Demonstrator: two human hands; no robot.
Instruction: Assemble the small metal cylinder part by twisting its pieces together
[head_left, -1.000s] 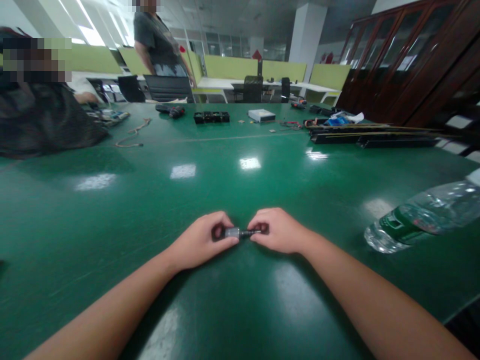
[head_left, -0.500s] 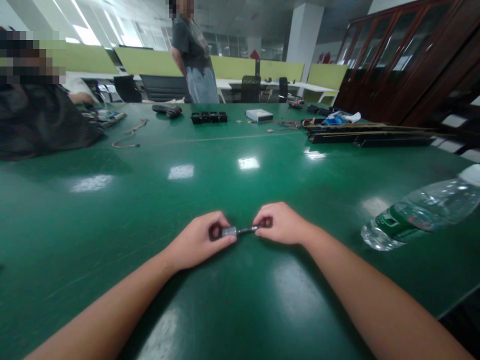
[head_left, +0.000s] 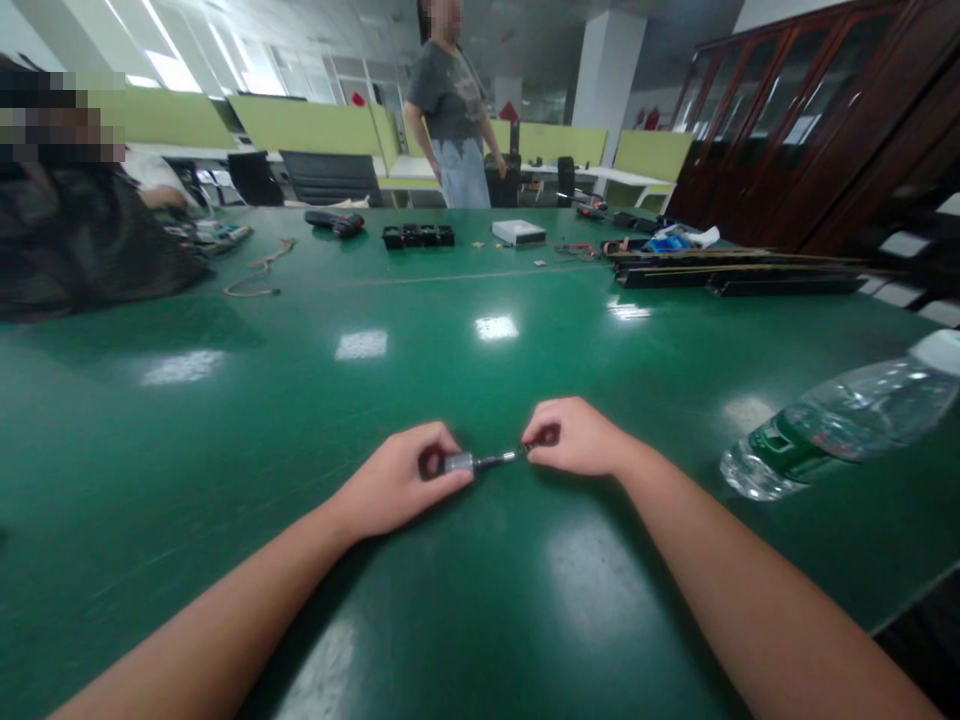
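Note:
My left hand (head_left: 390, 482) is closed around the grey, see-through handle of a screwdriver (head_left: 459, 463). Its thin metal shaft points right and ends in a bright tip, just above the table top. To the right of that tip, my right hand (head_left: 581, 437) pinches a small dark piece (head_left: 526, 448) between thumb and fingers. A short gap separates this piece from the screwdriver's tip. Its exact kind is too small to make out, and the fingers cover part of it.
A water bottle (head_left: 832, 430) lies tilted at the right of the green table (head_left: 285, 400). Far across stand black fan-like units (head_left: 418, 236), a white box (head_left: 518, 233) and dark rails (head_left: 787, 284). A person (head_left: 454, 110) stands beyond; another sits left beside a dark bag (head_left: 82, 245).
My right hand has drawn slightly right, so the small dark piece is now apart from the screwdriver's tip. My left hand stays put. The standing person has moved right.

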